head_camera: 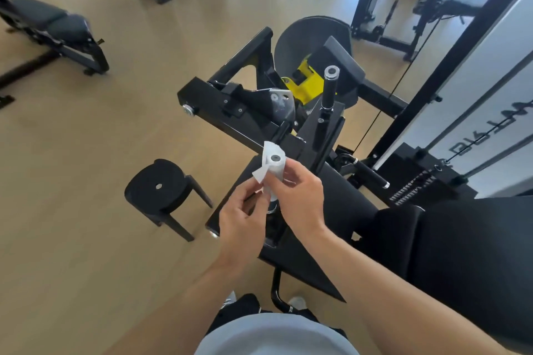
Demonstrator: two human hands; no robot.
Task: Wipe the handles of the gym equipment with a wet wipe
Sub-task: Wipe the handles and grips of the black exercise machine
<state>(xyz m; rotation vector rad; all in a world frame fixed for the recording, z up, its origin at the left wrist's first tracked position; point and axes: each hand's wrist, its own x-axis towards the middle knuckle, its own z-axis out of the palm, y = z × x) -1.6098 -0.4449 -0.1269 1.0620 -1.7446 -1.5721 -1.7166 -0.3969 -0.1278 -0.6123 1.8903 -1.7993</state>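
Your right hand (297,193) gripped the white wipe (272,166) wrapped around the near handle (274,158); your left hand (240,217) pinched its loose corner just beside it.

- The wipe (272,166) is wrapped around the top of the near handle (273,204), at the middle of the machine (248,121).
- The right hand (297,196) grips the wipe from the right; the left hand (240,219) pinches its lower edge from the left.
- A second handle (328,86) stands upright behind and to the right, apart from the hands.
- A stool (161,186) sits on the floor (86,210) just left of the machine.
- A bench (52,29) lies far left.
- The weight stack (418,181) is at right.
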